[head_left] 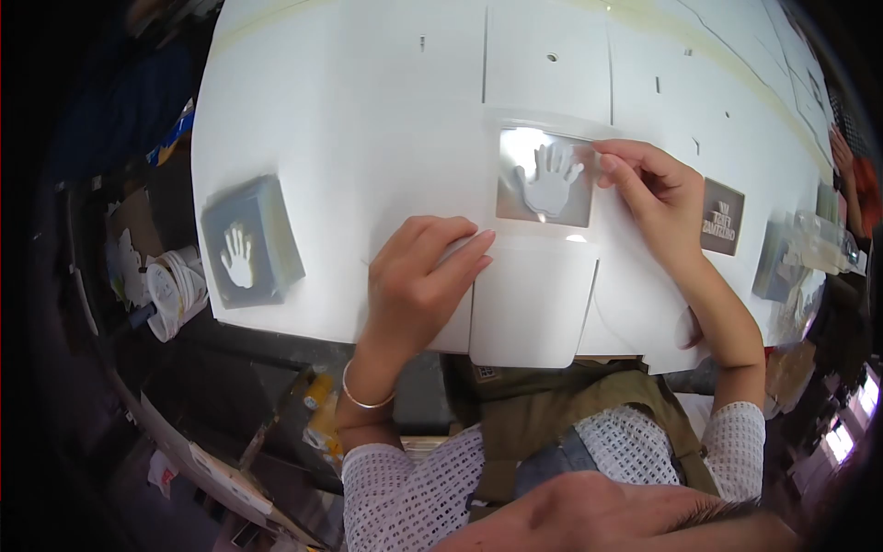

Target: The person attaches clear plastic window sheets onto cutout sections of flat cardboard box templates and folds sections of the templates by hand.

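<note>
A clear plastic sheet [589, 217] lies on the white tabletop, its glossy rectangular panel bearing a white hand-shaped cutout. My right hand [660, 198] pinches the panel's upper right corner between thumb and fingers. Just left of the sheet's lower edge, my left hand [418, 281] rests low over the table with fingers curled together. A sliver of something greyish shows between its thumb and forefinger, too small to name. To the right of my right hand lies a dark card [722, 218] with pale lettering.
A stack of clear sheets [253, 244] with a hand shape on top stands at the table's left. More plastic pieces [791, 258] are piled at the right edge. Slots and small holes mark the white tabletop [368, 110]. A white bucket [175, 293] stands off its left side. Another person's hand [842, 152] shows far right.
</note>
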Motion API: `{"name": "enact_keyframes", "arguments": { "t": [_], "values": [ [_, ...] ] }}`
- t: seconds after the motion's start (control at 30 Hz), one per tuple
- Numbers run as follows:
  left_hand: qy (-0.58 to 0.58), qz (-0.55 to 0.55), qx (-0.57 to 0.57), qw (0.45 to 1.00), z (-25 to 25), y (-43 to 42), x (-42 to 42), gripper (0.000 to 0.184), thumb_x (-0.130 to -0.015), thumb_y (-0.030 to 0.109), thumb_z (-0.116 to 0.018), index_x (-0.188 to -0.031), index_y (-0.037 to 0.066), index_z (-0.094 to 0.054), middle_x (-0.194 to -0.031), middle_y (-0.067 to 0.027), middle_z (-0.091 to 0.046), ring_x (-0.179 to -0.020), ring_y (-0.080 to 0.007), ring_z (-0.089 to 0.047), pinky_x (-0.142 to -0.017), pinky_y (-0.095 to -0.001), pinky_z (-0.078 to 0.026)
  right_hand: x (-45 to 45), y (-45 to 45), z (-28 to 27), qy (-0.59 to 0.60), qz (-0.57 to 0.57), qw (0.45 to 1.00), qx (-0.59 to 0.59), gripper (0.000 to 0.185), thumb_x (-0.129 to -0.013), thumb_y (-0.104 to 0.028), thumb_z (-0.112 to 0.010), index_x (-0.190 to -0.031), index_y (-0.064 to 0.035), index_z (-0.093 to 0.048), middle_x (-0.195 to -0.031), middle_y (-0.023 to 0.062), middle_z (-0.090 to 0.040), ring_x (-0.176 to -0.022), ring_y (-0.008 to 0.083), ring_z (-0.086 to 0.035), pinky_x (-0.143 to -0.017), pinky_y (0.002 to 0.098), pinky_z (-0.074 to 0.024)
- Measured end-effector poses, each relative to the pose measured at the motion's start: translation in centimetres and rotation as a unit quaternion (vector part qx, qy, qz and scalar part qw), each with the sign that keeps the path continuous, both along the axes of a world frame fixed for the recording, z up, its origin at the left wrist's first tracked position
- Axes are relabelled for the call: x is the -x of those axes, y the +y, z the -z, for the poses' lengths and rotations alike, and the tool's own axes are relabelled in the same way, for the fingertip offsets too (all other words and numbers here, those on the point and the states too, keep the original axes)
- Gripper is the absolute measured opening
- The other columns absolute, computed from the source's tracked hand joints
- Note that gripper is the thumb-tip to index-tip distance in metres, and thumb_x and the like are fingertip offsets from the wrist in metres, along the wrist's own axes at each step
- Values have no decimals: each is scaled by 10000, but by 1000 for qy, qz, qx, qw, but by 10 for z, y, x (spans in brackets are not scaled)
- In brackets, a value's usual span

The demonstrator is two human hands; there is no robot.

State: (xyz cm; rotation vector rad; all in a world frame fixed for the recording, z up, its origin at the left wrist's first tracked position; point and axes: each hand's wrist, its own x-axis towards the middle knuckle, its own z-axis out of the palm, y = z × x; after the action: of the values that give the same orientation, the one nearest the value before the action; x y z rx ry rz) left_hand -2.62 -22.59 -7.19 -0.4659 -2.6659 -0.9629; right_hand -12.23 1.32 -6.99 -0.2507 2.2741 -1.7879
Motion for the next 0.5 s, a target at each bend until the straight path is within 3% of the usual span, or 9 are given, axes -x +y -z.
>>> {"name": "enact_keyframes", "arguments": {
  "t": [0.17,0.5],
  "values": [
    [17,10,-1,1000,2,1,1,262,-628,35,-735,-886,40,-689,-856,-48,-609,-765,-214,-590,-610,-313,-501,0,1,-5,-15,-19,999,-30,172,-895,-34,-586,-1046,9,-657,-796,16,-647,-713,40,-559,-607,167,-415],
    [1,-1,15,1000,-2,4,1,231,-638,-2,-737,-864,39,-706,-860,-56,-614,-751,-205,-581,-610,-289,-491,0,4,-4,4,-36,996,-86,160,-905,-44,-575,-1031,13,-658,-760,12,-637,-703,41,-556,-584,169,-420]
  ]
}}
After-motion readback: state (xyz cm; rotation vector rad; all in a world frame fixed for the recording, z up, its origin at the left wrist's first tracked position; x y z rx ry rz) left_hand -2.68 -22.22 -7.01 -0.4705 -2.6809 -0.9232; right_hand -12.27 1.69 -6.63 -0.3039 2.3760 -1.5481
